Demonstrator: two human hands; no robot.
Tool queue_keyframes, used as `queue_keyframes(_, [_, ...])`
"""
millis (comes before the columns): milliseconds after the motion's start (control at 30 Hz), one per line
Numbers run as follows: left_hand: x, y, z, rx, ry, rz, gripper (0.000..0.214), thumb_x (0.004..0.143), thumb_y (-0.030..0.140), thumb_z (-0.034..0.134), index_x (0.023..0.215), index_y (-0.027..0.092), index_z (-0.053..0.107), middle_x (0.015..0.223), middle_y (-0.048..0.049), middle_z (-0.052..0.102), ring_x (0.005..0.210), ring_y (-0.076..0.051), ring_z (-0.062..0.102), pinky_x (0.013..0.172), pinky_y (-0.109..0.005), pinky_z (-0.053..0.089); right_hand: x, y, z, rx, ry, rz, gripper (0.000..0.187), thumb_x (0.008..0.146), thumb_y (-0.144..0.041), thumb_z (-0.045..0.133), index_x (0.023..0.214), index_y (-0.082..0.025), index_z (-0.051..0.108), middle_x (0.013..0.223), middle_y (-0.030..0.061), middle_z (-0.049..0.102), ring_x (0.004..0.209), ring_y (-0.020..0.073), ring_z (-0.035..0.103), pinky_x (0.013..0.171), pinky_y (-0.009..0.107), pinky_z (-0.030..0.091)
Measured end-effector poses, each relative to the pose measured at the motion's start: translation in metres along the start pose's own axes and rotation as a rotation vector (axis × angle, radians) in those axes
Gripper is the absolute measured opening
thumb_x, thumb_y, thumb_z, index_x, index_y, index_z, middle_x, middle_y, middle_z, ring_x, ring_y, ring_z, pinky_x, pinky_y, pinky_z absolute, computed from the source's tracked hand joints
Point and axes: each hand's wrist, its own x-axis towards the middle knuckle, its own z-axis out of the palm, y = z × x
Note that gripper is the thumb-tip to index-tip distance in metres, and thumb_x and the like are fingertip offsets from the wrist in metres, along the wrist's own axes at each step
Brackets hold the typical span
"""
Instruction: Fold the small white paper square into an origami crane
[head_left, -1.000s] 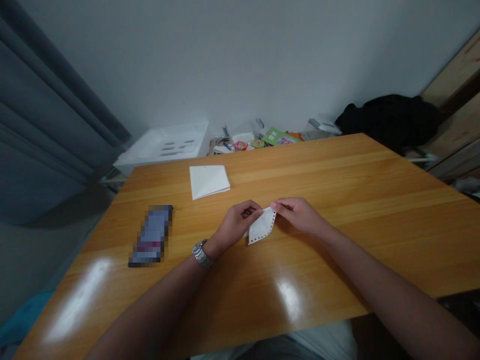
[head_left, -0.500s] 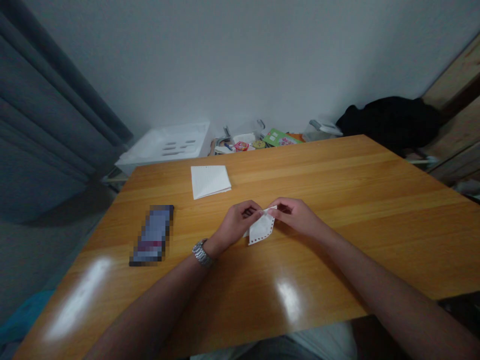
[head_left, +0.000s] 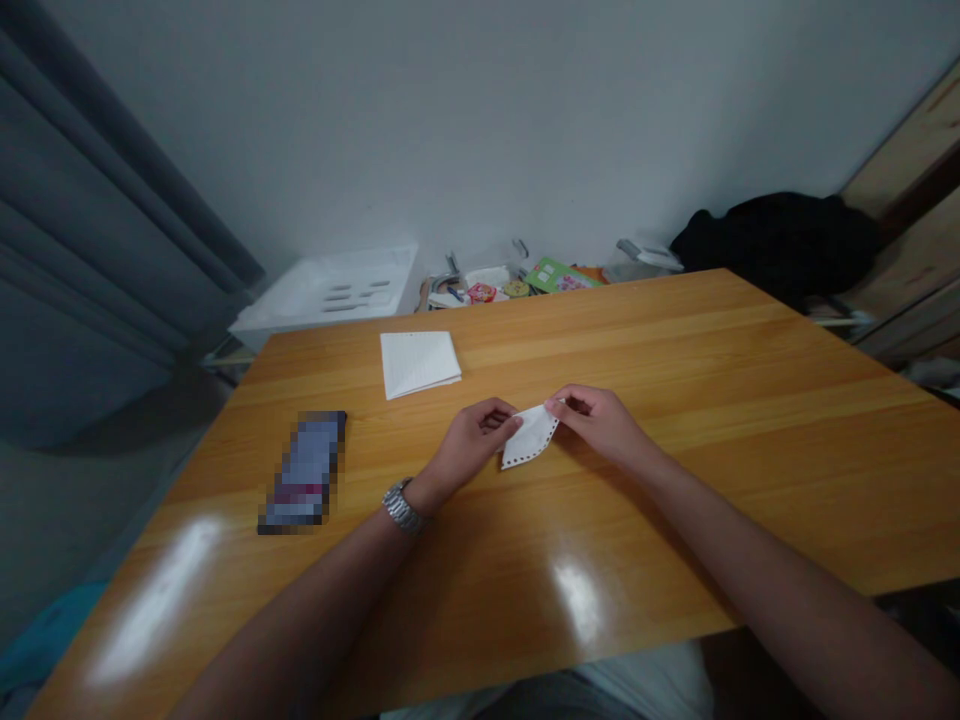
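The left grip [head_left: 471,440] is closed, thumb on top, over the left side of a small white paper piece [head_left: 529,437], while the right grip [head_left: 600,425] pinches its upper right corner between thumb and fingertips. The paper piece therefore spans the gap between the two grips, a row of punched holes running down its right side and along the lower edge, the side nearest the wearer. Whether its lower edge touches the table [head_left: 712,400] below the grips cannot be told. A metal watch [head_left: 403,507] sits on the wrist just behind the left grip. Beyond that grip and a little to its left lies a folded lined sheet [head_left: 418,362], well clear of the fingers; farther left, and nearer the wearer, is a phone-like device [head_left: 304,470] with its face blurred out. The step in hand looks like folding or smoothing the paper piece, judging by the way both grips work its upper edge. The next move would seem to call for a steady left grip as the anchor, with the right grip guiding the corner lightly and lining up the edges; too hard a pull between them could crease the paper askew or tear it at the holes.
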Motion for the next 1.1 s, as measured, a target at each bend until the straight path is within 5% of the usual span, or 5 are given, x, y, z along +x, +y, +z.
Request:
queue_keyframes(633, [-0.004,0.012,-0.005,0.247,-0.051,0.084,0.027,0.093,0.040,0.062,0.085,0.015,0.069,0.081,-0.0034,0.070,0.073,-0.014,0.060,0.063,-0.023,0.044,-0.009,-0.012,0.011,-0.179,-0.093,-0.093,0.014,0.091,-0.030,0.063,0.088,-0.020,0.073,0.087,0.0038,0.073,0.080,0.0181,0.066,0.073,0.029,0.048])
queue_keyframes(1100, [-0.002,0.003,-0.003,0.127,-0.029,0.059,0.018,0.091,0.029,0.062,0.103,0.017,0.066,0.097,-0.0057,0.073,0.088,-0.016,0.068,0.080,-0.027,0.054,-0.003,0.000,0.006,-0.087,0.025,-0.022,0.020,0.089,-0.035,0.062,0.085,-0.018,0.070,0.084,0.0053,0.072,0.077,0.0193,0.063,0.072,0.031,0.047])
